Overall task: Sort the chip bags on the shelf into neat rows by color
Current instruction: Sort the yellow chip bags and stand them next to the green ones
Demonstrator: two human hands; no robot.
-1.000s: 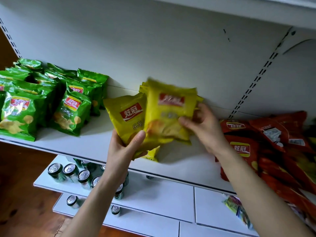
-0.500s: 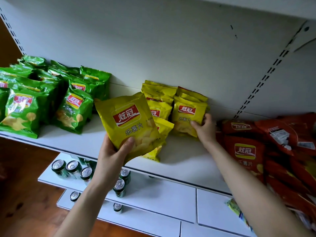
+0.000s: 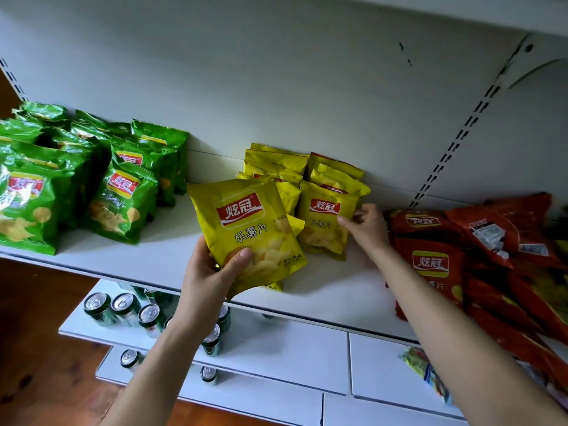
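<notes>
Left edge cuts the green bags [image 3: 27, 207] — right edge, the red bags [image 3: 430, 262].

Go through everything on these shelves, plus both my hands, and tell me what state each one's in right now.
Left hand, grips the loose yellow bag by its lower corner.
Right hand, pinches the right edge of the front standing yellow bag.
Other yellow bags, mostly upright, two rows behind.
Green bags, upright in rows, left.
Red bags, lying heaped, right.
Cans, upright, below.
</notes>
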